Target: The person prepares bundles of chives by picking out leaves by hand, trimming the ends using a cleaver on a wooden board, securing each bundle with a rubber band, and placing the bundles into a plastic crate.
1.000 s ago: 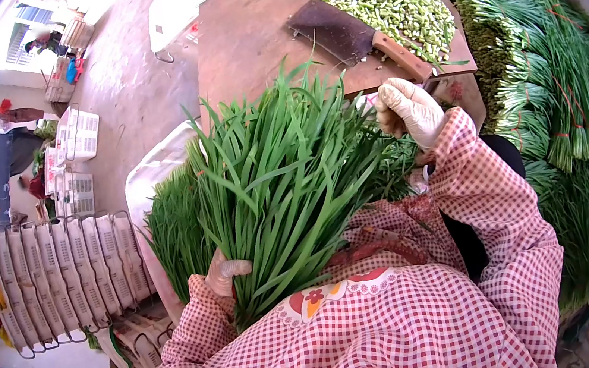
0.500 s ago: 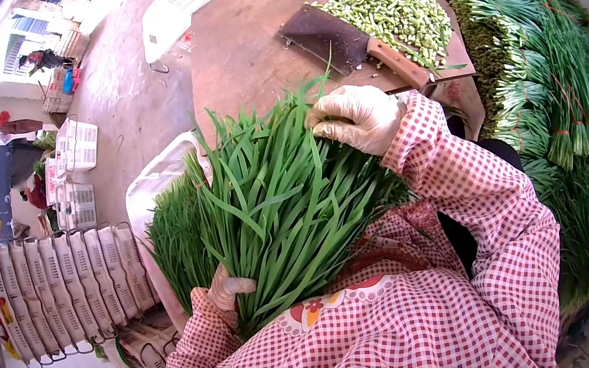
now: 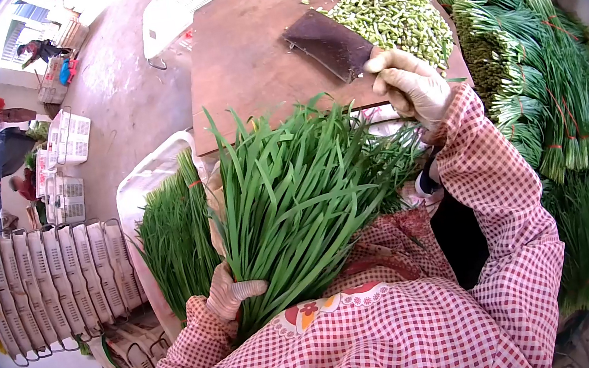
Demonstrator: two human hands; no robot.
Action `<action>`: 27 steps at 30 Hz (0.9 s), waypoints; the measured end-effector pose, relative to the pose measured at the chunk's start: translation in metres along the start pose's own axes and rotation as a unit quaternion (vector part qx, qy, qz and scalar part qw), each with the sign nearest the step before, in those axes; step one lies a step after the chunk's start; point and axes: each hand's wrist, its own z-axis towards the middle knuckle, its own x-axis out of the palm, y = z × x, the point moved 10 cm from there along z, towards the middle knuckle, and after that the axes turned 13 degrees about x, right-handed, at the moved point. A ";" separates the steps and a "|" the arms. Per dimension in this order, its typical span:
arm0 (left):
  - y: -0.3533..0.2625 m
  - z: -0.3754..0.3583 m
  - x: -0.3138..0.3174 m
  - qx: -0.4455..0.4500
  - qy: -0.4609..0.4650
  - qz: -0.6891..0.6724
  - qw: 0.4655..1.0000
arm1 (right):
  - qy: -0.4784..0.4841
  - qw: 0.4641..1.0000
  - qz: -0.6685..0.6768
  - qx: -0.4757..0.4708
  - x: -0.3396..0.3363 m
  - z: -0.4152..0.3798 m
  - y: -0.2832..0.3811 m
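Observation:
A large loose bunch of long green leaves (image 3: 289, 200) fans out in front of my body. My left hand (image 3: 233, 292), gloved, is wrapped round its lower left part. My right hand (image 3: 410, 85), also gloved, is raised at the board's front edge, over the cleaver's handle, with fingers curled and thumb and fingertips close together; whether it holds anything I cannot make out. The dark cleaver blade (image 3: 331, 43) lies on the brown board (image 3: 239, 56). Behind the cleaver is a heap of chopped pale green stalk pieces (image 3: 390, 5).
Tied green bundles (image 3: 520, 77) are stacked at the right. A white crate (image 3: 149, 167) with another leaf bunch (image 3: 177, 230) stands left of my bunch. Nested white crates (image 3: 60, 285) are farther left. A person (image 3: 41, 50) is in the far upper left background.
My right hand has left the leaf tips and moved right, to the cleaver's handle. The left hand still grips the bunch. The view has shifted slightly.

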 end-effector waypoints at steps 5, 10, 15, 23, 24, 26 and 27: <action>0.001 0.002 0.001 0.011 0.034 0.067 0.997 | 0.020 0.953 -0.298 0.051 0.049 0.024 -0.007; -0.003 0.003 0.005 -0.003 0.011 0.068 0.998 | 0.025 0.941 -0.325 0.093 0.064 0.034 -0.024; -0.001 0.005 0.002 -0.008 0.022 0.086 0.996 | -0.018 0.919 -0.392 0.046 0.067 0.034 -0.028; -0.021 0.009 0.019 -0.004 0.029 0.064 0.998 | 0.027 0.993 -0.113 0.024 0.041 0.043 -0.015; -0.020 0.008 0.019 -0.003 0.028 0.059 0.998 | 0.028 0.992 -0.118 0.026 0.044 0.043 -0.011; -0.016 0.010 0.016 -0.007 0.024 0.079 0.997 | 0.061 0.988 -0.116 0.080 0.058 0.048 -0.017; -0.017 0.011 0.017 -0.005 0.022 0.074 0.997 | 0.068 0.983 -0.131 0.109 0.063 0.052 -0.024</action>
